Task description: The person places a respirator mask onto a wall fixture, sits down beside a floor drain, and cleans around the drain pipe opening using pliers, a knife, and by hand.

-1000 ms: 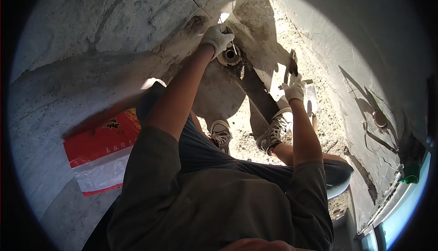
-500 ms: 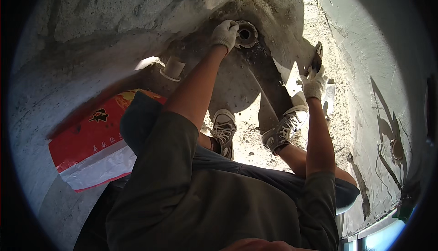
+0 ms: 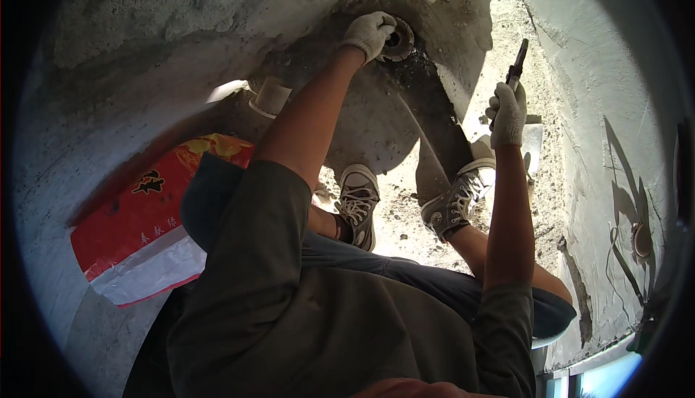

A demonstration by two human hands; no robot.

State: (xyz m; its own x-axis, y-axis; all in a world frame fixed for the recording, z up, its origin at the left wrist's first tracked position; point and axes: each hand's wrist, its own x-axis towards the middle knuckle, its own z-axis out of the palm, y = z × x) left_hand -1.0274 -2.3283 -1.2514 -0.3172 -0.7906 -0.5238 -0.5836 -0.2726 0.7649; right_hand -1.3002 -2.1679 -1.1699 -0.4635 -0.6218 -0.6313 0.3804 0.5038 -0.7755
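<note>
A round pipe opening with a ragged ring-shaped rim [image 3: 402, 49] is set in the floor at the far corner. My left hand [image 3: 369, 35], in a pale knitted glove, lies over the rim's left side with its fingers curled together; whatever is in them is hidden. Off to the right, my gloved right hand [image 3: 509, 114] is wrapped round a dark hand tool that looks like pliers [image 3: 518, 61]. Its narrow end points up and away from me, apart from the pipe.
A short pale pipe piece [image 3: 272, 98] stands left of my left forearm. Nearer lies a red and white bag [image 3: 137, 213]. A trowel-like flat blade [image 3: 532, 145] rests beside my right wrist. Rough walls close in left and right; my shoes [image 3: 356, 202] are on the gritty floor.
My right hand has raised the tool and swung it more upright, away from the floor. My left hand has shifted slightly over the pipe opening, covering more of it.
</note>
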